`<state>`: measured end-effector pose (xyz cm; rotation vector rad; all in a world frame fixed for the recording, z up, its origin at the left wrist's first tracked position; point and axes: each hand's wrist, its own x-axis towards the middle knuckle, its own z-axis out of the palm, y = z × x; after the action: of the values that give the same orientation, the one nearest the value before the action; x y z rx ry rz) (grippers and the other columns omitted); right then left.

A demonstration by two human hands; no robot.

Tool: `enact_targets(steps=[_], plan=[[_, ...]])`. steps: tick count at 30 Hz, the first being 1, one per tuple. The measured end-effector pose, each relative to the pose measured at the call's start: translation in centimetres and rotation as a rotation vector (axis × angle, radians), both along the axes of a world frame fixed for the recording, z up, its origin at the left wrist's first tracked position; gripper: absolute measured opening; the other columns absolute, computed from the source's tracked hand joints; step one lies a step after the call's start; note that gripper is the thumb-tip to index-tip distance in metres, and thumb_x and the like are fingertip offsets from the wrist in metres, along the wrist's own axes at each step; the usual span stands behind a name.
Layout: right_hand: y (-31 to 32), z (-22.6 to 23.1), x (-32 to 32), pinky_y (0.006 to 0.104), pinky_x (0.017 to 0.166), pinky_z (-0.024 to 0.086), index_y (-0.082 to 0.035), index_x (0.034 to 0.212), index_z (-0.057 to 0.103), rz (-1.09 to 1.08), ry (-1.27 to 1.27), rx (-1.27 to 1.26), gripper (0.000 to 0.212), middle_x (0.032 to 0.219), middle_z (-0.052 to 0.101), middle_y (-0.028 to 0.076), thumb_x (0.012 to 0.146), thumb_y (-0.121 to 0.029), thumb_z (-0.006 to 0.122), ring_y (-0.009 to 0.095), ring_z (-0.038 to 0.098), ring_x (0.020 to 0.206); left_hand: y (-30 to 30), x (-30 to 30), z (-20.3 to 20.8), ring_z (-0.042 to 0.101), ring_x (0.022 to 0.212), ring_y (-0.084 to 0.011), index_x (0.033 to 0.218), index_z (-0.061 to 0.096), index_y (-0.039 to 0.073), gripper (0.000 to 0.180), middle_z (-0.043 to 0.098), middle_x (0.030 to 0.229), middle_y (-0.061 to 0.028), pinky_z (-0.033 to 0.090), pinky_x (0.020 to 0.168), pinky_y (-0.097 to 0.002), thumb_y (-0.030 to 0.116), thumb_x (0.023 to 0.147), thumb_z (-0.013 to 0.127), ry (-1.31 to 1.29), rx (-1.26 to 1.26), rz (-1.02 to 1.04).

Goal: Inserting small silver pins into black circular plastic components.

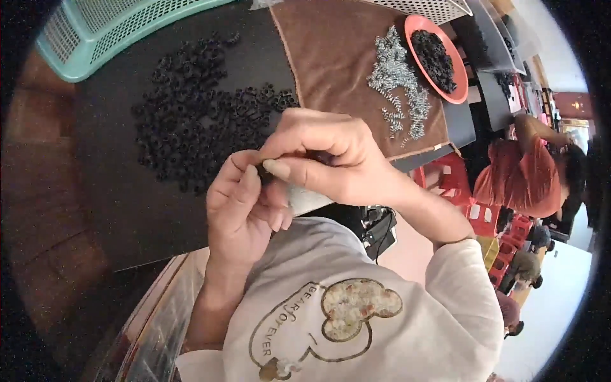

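Note:
Close over the near edge of the table, my left hand (237, 207) and my right hand (331, 159) meet at their fingertips. Both are closed in a pinch around a small dark part (263, 172), mostly covered by the fingers, so its exact kind is hidden. Beyond the left hand spreads a loose pile of small black ring-like plastic pieces (191, 121). Past the right hand, a heap of small silvery coil springs (400, 76) lies on a brown cloth (331, 51). An orange-red dish (459, 89) beside the springs holds many small black pieces (436, 60).
A teal perforated basket (95, 54) stands at the far left of the black tabletop (140, 229). A white perforated basket (439, 6) is at the far edge. To the right are a grey bin (493, 38), red stools (484, 216) and a person in red (519, 178).

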<state>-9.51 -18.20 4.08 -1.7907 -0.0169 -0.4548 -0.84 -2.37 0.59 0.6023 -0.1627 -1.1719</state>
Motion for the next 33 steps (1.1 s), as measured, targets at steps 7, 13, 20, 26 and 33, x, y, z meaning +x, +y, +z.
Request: enact_targets(steps=[7,13,20,26,33], plan=[[0.1,0.1,-0.9,0.0387,0.055,0.048,0.002,0.111,0.062,-0.050,-0.089,-0.327,0.028,0.080,0.056,0.013,0.083,-0.006,0.066,0.031,0.058,0.066,0.3,0.3,-0.8,0.050,0.051,-0.0104,0.117,0.052,0.001,0.025,0.060,0.072,-0.0077,0.045,0.049,-0.0271,0.021,0.101,0.050,0.048,-0.004,0.017],[0.3,0.2,-0.2,0.0399,0.051,0.048,0.002,0.111,0.062,0.011,-0.079,-0.437,0.033,0.079,0.054,0.011,0.082,-0.012,0.069,0.031,0.059,0.063,0.5,0.4,-0.2,0.053,0.051,-0.0137,0.114,0.052,-0.003,0.026,0.060,0.069,-0.0090,0.044,0.047,-0.0278,0.019,0.100,0.051,0.026,0.063,0.018],[0.6,0.4,-0.2,0.0387,0.048,0.048,0.003,0.107,0.062,0.024,-0.127,-0.452,0.030,0.077,0.054,0.011,0.081,-0.009,0.069,0.029,0.058,0.060,1.3,0.1,-0.2,0.055,0.053,-0.0160,0.113,0.053,0.000,0.026,0.063,0.076,-0.0130,0.045,0.049,-0.0281,0.023,0.102,0.049,0.129,-0.036,-0.063],[-2.6,1.2,1.7,0.0361,0.060,0.047,0.000,0.097,0.063,-0.076,0.124,-0.330,0.016,0.077,0.057,0.013,0.088,-0.014,0.066,0.028,0.059,0.069,2.0,1.1,-0.4,0.053,0.058,-0.0128,0.107,0.057,-0.002,0.024,0.063,0.078,-0.0144,0.045,0.054,-0.0251,0.020,0.102,0.050,-0.175,-0.019,-0.002],[-9.0,-2.2,9.5,0.0457,0.073,0.053,-0.005,0.104,0.063,-0.188,-0.020,-0.920,0.021,0.092,0.059,0.016,0.086,-0.015,0.063,0.036,0.062,0.089,1.9,1.3,-1.1,0.054,0.061,-0.0147,0.107,0.056,-0.003,0.023,0.063,0.080,-0.0149,0.047,0.056,-0.0271,0.018,0.101,0.050,-0.131,-0.051,-0.018]])
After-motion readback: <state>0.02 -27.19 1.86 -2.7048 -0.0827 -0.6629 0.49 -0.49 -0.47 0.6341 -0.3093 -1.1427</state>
